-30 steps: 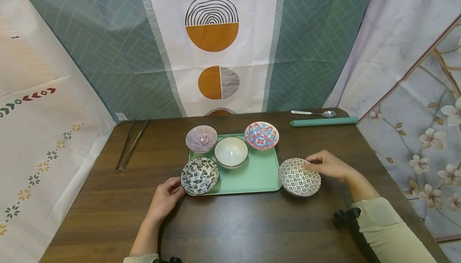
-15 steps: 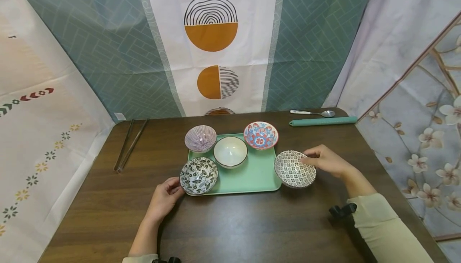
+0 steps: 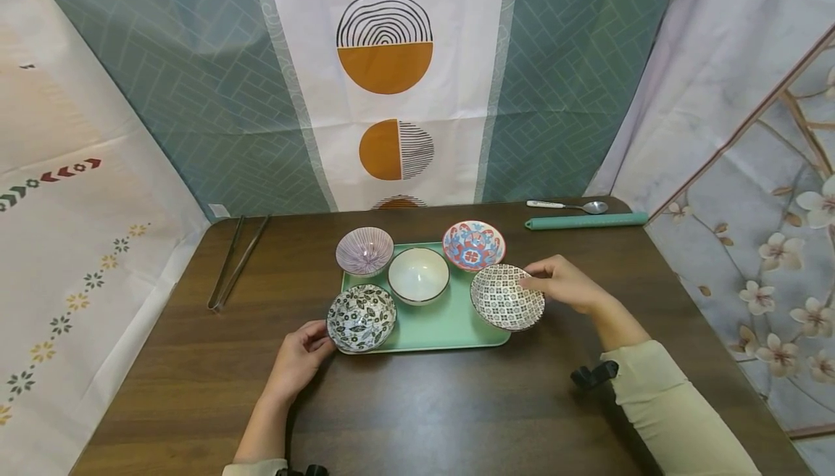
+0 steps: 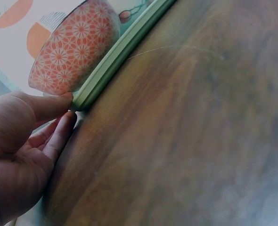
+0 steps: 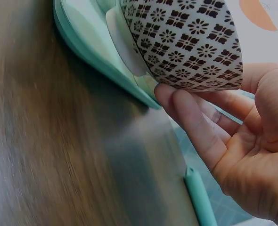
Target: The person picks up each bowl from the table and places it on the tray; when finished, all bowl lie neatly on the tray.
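Note:
My right hand (image 3: 566, 285) grips a bowl with a small dark lattice pattern (image 3: 504, 303) by its right side, thumb inside the rim and fingers under the outer wall. That bowl is over the right edge of the green tray (image 3: 430, 332); in the right wrist view its foot is close above the tray (image 5: 89, 54). At the tray's near left corner, my left hand (image 3: 296, 361) pinches the edge between thumb and fingers. Right beside it sits a leaf-patterned bowl (image 3: 362, 319), whose outside (image 4: 77, 47) is red with white flowers.
A white bowl with a dark rim (image 3: 419, 275) is on the tray. At its back corners are a purple-striped bowl (image 3: 364, 251) and a red-and-blue bowl (image 3: 474, 245). Metal tongs (image 3: 233, 266) lie at left. A spoon (image 3: 595, 207) and a long green bar (image 3: 586, 221) lie back right.
My right hand has carried the lattice-patterned bowl leftward and slightly away from me, from the table beside the tray to over its right part. The left hand has stayed at the tray's corner.

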`<state>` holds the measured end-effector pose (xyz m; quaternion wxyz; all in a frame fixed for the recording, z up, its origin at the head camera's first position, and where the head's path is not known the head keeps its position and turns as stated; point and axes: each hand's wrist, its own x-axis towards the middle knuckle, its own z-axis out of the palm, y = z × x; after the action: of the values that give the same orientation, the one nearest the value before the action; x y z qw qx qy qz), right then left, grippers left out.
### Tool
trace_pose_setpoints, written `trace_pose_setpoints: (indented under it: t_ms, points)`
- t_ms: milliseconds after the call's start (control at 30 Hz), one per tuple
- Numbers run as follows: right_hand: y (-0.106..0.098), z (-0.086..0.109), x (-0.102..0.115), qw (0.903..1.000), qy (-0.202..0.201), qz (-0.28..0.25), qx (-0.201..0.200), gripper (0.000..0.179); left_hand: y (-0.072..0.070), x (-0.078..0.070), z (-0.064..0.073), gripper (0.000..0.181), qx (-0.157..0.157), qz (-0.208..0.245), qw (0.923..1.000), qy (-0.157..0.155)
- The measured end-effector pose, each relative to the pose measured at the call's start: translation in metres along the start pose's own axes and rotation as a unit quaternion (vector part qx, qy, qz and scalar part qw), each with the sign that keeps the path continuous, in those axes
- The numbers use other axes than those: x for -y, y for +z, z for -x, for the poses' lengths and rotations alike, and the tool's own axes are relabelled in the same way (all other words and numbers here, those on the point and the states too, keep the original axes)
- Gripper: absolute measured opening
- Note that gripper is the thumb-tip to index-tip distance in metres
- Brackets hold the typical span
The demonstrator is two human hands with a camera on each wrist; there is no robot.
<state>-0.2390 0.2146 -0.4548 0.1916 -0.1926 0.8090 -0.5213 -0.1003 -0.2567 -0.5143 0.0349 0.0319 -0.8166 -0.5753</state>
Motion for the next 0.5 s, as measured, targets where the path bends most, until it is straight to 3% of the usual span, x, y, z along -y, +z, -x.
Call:
trace_pose_setpoints:
  t_ms: [500]
  points:
    - [0.026,-0.014,0.001,0.9995,0.017,0.001,0.025,0.023,0.000,0.000,0.000,0.031,0.014,0.006,0.9999,0.002]
